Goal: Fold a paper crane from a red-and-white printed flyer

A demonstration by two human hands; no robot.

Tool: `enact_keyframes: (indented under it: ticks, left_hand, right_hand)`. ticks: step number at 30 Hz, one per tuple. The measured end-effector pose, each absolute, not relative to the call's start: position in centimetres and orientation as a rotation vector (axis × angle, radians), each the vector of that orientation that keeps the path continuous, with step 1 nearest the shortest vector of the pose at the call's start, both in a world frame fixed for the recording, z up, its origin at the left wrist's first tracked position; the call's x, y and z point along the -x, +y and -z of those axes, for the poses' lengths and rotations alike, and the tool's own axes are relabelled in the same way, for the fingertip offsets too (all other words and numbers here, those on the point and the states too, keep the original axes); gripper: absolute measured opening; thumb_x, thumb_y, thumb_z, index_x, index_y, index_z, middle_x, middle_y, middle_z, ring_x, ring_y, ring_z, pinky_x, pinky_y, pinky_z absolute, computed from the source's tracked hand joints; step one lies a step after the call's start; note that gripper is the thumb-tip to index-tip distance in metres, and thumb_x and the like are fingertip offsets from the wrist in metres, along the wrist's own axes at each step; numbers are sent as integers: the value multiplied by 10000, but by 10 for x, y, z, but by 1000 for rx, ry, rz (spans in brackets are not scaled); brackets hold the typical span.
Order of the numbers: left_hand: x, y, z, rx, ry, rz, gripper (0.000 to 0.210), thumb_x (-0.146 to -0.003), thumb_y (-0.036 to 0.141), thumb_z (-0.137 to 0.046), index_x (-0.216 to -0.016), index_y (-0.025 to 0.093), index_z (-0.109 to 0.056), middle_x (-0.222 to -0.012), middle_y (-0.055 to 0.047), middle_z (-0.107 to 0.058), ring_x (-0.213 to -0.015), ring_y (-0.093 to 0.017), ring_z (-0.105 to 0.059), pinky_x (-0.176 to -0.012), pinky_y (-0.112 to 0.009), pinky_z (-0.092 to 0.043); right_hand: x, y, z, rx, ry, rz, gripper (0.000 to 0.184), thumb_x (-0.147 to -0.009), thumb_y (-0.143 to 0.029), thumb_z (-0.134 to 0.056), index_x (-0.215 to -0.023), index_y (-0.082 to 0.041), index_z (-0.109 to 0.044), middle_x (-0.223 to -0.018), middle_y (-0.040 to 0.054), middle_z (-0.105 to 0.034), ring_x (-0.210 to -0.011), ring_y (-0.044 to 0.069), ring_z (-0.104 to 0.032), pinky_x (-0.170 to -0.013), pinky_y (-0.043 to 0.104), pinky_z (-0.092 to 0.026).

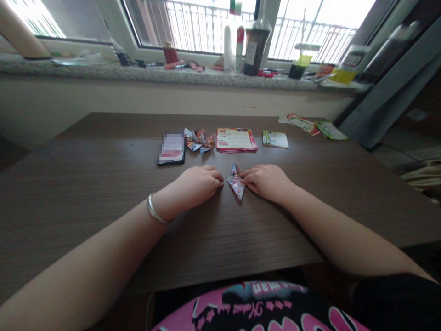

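A diamond-shaped piece of folded paper (236,185), printed in red, white and blue, lies on the table in front of me. The fingertips of my right hand (267,181) are closed at its right edge, gripping or pressing it. My left hand (200,183) rests on the table just left of the paper, apart from it, fingers curled together with no object showing in them. A silver bangle (155,211) circles my left wrist. Beyond my hands lie several folded paper pieces (200,140) in a cluster and a stack of printed sheets (236,139).
A phone (171,148) with a blurred screen lies left of the folded pieces. On the right are a smaller stack of green-and-white cards (275,139) and loose printed strips (305,124). Bottles and a dark cup (255,50) stand on the stone windowsill (206,79) behind the brown table (103,151).
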State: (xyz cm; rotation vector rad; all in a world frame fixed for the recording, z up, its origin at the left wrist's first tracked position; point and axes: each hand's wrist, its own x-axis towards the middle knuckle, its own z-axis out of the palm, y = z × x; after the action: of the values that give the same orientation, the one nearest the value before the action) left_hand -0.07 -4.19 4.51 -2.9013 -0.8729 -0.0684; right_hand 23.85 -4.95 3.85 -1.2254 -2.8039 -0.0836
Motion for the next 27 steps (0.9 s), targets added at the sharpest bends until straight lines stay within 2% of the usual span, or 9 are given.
enact_keyframes:
  ticks: [5,8,10,14,18,22,27]
  left_hand:
    - [-5,-44,-39,2803,-939,97,207,-897,203,-498,-898,152,-699,-948,-84,-693,-899,-210,-642,-804,-332,-519]
    - [-8,-45,-35,2749,-1008,162,217,-915,229,-477,-981,149,-668,-927,-80,-674,-852,-208,-639,-749,-326,-524]
    - [-9,-45,-33,2735,-987,219,220,-915,241,-488,-1006,161,-673,-974,-88,-662,-889,-211,-627,-774,-330,-524]
    - [-7,-41,-32,2791,-895,310,234,-920,260,-505,-932,175,-724,-1059,-107,-659,-999,-223,-605,-892,-363,-509]
    - [-1,-36,-33,2945,-856,316,223,-903,227,-542,-1014,188,-731,-1070,-90,-692,-1045,-208,-615,-966,-361,-491]
    - [3,-33,-35,3020,-868,293,233,-900,218,-553,-1056,202,-725,-1087,-74,-701,-1041,-199,-626,-975,-360,-488]
    - [5,-29,-29,3026,-872,376,255,-899,206,-545,-1098,211,-704,-1117,-77,-682,-1085,-198,-608,-994,-359,-481]
  right_hand:
    - [-240,-52,-37,1187,-2785,54,303,-951,-320,-465,-1124,-284,-712,-1247,-9,-670,-1083,206,-654,-912,348,-517]
    - [-242,-48,-32,1115,-2788,29,335,-940,-331,-492,-1228,-279,-656,-1341,20,-603,-1183,226,-599,-1009,387,-470]
    - [-244,-44,-28,1083,-2789,-12,358,-937,-325,-505,-1272,-286,-626,-1371,36,-577,-1238,239,-558,-1053,414,-435]
    - [-248,-37,-21,1094,-2749,-105,382,-923,-338,-542,-1298,-300,-603,-1424,86,-519,-1301,270,-493,-1084,469,-390]
    - [-254,-30,-16,1122,-2724,-249,401,-916,-355,-555,-1317,-345,-572,-1466,65,-471,-1359,282,-419,-1103,519,-349]
    - [-263,-24,-13,1160,-2783,-285,427,-910,-416,-563,-1336,-404,-534,-1542,46,-355,-1407,339,-327,-1107,603,-284]
    - [-267,-23,-8,1203,-2834,-177,579,-911,-507,-519,-1457,-400,-354,-1580,80,-265,-1422,399,-256,-1079,673,-243]
